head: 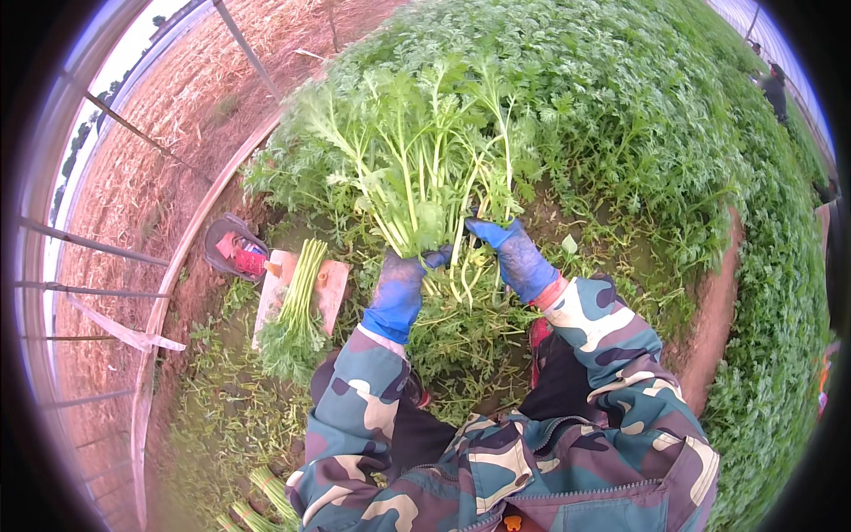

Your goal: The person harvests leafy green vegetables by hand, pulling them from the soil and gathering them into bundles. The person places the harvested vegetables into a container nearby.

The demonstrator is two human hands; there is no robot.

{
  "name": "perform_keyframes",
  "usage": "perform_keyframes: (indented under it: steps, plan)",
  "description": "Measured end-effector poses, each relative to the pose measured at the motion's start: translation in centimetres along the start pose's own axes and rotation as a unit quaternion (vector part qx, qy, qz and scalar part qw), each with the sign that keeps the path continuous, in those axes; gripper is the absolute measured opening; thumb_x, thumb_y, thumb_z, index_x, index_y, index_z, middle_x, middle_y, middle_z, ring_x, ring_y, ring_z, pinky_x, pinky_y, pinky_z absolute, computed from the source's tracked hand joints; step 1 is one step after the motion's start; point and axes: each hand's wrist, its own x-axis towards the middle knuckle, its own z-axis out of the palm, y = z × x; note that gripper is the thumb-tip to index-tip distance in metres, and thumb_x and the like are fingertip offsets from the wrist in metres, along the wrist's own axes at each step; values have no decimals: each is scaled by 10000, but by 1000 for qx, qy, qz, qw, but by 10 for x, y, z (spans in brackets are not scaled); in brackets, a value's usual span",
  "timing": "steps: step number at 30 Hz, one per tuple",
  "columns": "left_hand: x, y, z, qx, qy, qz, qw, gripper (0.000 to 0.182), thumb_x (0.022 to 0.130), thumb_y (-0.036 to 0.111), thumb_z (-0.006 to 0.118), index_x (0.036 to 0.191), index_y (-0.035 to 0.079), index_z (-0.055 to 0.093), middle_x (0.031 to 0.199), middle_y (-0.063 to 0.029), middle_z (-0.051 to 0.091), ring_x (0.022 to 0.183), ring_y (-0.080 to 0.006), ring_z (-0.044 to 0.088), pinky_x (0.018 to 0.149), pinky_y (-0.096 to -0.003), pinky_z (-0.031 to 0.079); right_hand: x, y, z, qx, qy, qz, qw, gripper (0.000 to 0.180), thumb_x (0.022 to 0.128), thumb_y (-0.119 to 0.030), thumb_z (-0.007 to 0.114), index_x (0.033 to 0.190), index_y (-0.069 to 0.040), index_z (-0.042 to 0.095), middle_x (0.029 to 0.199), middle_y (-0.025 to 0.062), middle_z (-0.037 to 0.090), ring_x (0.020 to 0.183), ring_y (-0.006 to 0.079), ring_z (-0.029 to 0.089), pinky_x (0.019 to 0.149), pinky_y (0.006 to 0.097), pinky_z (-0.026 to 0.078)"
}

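My left hand [399, 282], in a soiled blue glove, grips a bunch of leafy green stalks [412, 193] near their lower ends. The leaves fan out upward, away from me. Just right of it, my right hand [515, 256], gloved in blue too, holds a few pale stems [480, 193] at the bunch's right side; its fingertips are partly hidden. Some yellowish stems hang down between the hands. To the left, a bundle of cut stalks [299, 292] lies across a board [338, 286], its leaves toward me.
Beside the board stands a dark container [216, 249] with red items. Tied green bundles [269, 489] lie at the lower left. Dense leafy crop [618, 100] grows ahead and right, past a soil strip [718, 319]. A greenhouse frame [100, 246] curves along the left. A person [773, 90] is far right.
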Motion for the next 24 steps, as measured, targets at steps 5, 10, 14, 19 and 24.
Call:
perform_keyframes:
  steps: [5, 10, 14, 19, 24]
  plan:
    - [1, -5, -3, 80, -7, 36, 996, 499, 716, -52, 664, 1180, 6, 492, 1049, -93, 624, 918, -205, 622, 823, -320, 506, 0, -8, -2, -42, -28, -60, 997, 366, 794, -186, 664, 1123, -37, 605, 1030, 17, 635, 901, 112, 566, 794, 253, 429]
    - [1, 1, -4, 7, -7, -1, 1000, 499, 732, -48, 666, 1193, 3, 481, 1041, -113, 630, 939, -230, 630, 847, -321, 504, 5, -5, -17, -135, 5, -13, 991, 201, 837, -178, 592, 914, -1, 651, 897, 74, 667, 863, 133, 618, 791, 268, 474]
    - [3, 0, -2, 96, -28, 10, 995, 507, 736, -41, 674, 1199, 2, 472, 1041, -122, 629, 928, -210, 630, 834, -316, 510, 11, -4, -17, -123, -59, -34, 990, 200, 869, -201, 536, 866, -28, 635, 829, 67, 638, 794, 143, 590, 768, 270, 459]
    - [0, -13, -3, 88, -17, 13, 996, 569, 731, -19, 701, 1228, 3, 427, 1098, -111, 605, 960, -206, 611, 824, -322, 508, 14, -4, -12, -122, 32, -23, 992, 227, 844, -253, 597, 878, -32, 634, 784, 39, 624, 749, 128, 553, 722, 264, 425]
    - [-7, -13, -14, 150, 23, -29, 988, 586, 682, -27, 729, 1194, -11, 446, 1082, -102, 613, 954, -204, 606, 787, -310, 501, 15, 7, -30, -32, 41, 9, 999, 299, 768, -130, 672, 1030, 7, 631, 891, 64, 673, 828, 137, 609, 774, 267, 454]
